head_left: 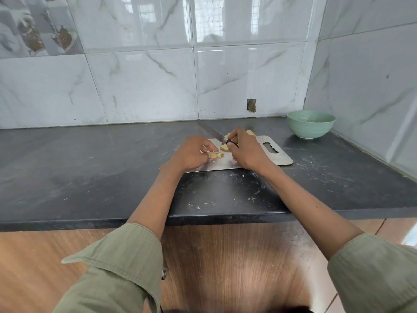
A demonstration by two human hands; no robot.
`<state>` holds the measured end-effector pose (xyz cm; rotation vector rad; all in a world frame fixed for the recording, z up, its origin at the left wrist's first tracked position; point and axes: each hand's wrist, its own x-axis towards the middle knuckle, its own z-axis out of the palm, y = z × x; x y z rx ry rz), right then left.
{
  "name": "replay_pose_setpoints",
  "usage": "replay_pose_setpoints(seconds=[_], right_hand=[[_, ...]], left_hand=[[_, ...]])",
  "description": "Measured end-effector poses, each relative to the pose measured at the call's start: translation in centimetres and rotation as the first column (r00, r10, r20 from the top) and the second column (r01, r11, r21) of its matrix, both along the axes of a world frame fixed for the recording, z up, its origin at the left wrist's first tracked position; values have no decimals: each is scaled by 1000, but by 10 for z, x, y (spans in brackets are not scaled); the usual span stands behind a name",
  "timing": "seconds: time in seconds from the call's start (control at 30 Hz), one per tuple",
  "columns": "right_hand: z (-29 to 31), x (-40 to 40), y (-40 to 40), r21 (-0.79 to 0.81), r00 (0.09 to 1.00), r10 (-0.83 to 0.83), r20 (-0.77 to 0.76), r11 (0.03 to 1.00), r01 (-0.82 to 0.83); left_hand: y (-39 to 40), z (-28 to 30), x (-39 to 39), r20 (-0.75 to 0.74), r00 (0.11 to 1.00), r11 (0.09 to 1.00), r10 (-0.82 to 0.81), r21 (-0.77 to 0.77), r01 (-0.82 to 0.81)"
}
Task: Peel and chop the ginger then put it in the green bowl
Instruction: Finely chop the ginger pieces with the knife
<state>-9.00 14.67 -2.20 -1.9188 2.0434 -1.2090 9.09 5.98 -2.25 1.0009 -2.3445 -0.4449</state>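
Ginger [216, 155] pinched under left hand [191, 152]; right hand [244, 150] grips knife [212, 133] just beside.

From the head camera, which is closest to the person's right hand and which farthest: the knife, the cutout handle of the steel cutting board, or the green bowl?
1. Knife: held in the right hand, blade pointing away to the left.
2. Cutout handle of the cutting board: just right of that hand.
3. Green bowl: farthest, back right near the tiled corner.

Brushed metal cutting board [279, 158], matt dark stone counter [90, 166], glossy marbled tiles [140, 82].
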Motion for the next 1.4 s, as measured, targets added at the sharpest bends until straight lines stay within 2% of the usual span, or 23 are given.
replay_pose_setpoints(seconds=[0.17,0.37,0.53,0.9,1.0,1.17,1.3,1.4], right_hand=[[-2,1,-3,90,998,14,-68,996,-8],[-8,3,-13,107,993,-29,-111,993,41],[-8,4,-15,115,994,-61,-93,991,71],[-6,6,-14,148,993,-93,-73,984,102],[-6,4,-14,147,996,-86,-35,985,90],[-5,0,-12,98,987,-55,152,994,41],[-3,1,-6,92,979,-44,198,995,27],[-5,3,-4,74,973,-64,222,996,49]], left_hand=[[1,2,0,-27,1000,1000,-3,14,3],[4,3,0,-62,997,998,41,47,-39],[6,4,0,-94,995,998,35,57,-30],[5,3,-1,-65,998,997,-13,80,18],[5,3,-2,-58,998,997,-21,76,25],[5,0,-5,-91,996,999,-12,43,16],[1,-3,-6,-98,995,1000,14,13,-13],[-1,-4,-5,-71,997,1000,-23,-13,22]])
